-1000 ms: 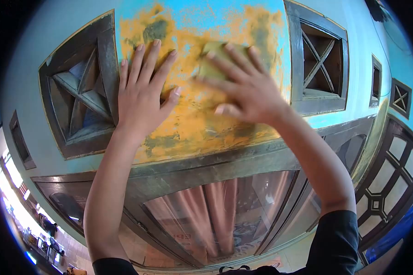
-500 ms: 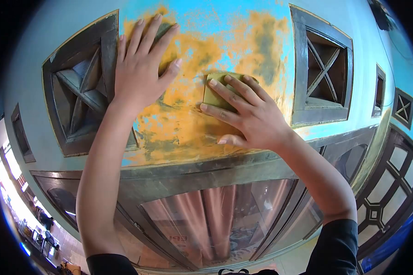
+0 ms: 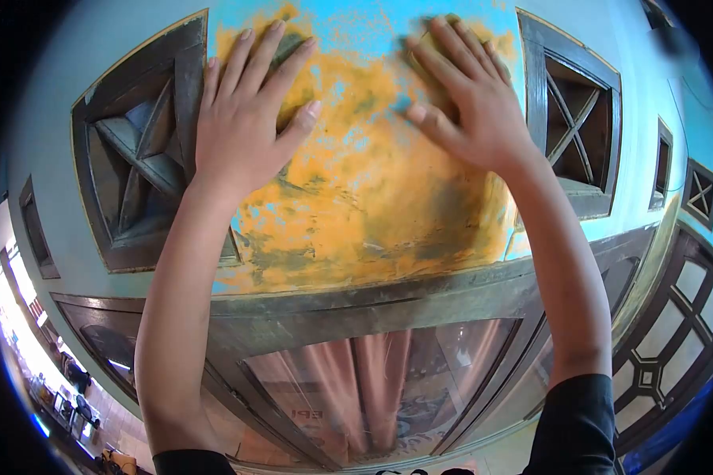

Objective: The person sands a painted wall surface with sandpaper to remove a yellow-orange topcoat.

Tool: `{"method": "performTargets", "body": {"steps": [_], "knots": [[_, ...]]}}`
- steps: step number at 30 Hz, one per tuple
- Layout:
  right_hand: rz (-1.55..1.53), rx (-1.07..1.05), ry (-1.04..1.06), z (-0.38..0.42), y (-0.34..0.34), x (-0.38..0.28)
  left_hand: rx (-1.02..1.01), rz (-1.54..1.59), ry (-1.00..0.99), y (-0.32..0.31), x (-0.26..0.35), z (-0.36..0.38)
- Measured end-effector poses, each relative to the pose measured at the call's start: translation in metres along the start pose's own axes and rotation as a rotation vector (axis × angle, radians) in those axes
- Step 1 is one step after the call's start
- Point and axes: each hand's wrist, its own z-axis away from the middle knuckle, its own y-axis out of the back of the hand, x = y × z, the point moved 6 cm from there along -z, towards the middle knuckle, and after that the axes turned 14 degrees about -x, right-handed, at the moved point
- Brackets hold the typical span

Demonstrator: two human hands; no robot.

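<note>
The wall panel [image 3: 333, 174] shows patchy orange and blue paint with dark smudges. My left hand [image 3: 249, 127] lies flat against its upper left part, fingers spread, holding nothing. At the upper right, my right hand [image 3: 475, 103] presses on the wall with its fingers stretched upward and its thumb apart. Under its fingers is the yellowish-brown sheet [image 3: 421, 57], mostly covered by the hand and blurred.
Dark wooden vent frames with crossed slats stand on the left [image 3: 139, 154] and right [image 3: 574, 123]. Below runs a wooden ledge [image 3: 356, 297] above a glass pane with pink curtains [image 3: 356, 380]. A panelled door [image 3: 665, 340] is at the far right.
My right hand has moved up and a little right across the wall with the sheet beneath it. My left hand has stayed nearly in place.
</note>
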Motion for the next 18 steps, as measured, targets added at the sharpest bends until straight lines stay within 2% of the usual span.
{"method": "performTargets", "body": {"steps": [3, 7, 14, 18], "knots": [[0.078, -0.045, -0.007, 0.007, 0.0, -0.025, 0.008, -0.001, 0.002, 0.001, 0.001, 0.0], [-0.109, -0.253, 0.23, 0.046, -0.012, -0.084, 0.01, -0.003, 0.009, 0.002, 0.002, 0.0], [-0.171, -0.373, 0.228, 0.073, -0.008, -0.078, -0.028, -0.022, 0.016, 0.001, 0.001, 0.0], [-0.138, -0.329, 0.209, 0.061, -0.007, -0.074, -0.013, -0.011, 0.017, 0.002, 0.001, 0.001]]}}
